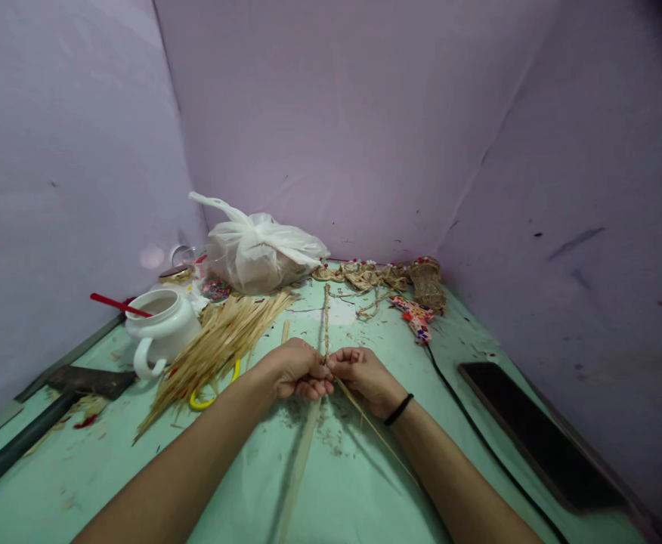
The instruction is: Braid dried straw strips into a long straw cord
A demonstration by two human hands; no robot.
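My left fingers point(317, 387) and my right fingers point(343, 363) are close together, both pinched on a thin straw cord point(326, 321). The cord pokes out past my fingers, away from me. A skinny strand point(365, 415) hangs from my right fingers and goes back under my wrist. A flat pale strip point(300, 472) runs toward me from below my left fingers, over the green tabletop point(354, 506).

Left of my fingers is a pile of straw point(223, 332), with a yellow loop point(198, 400) beside it. Farther left are a white pot point(164, 332) and a hammer point(93, 381). Past my fingers sits a white bag point(263, 257). Right of them are a black cord point(461, 408) and a flat black thing point(535, 434).
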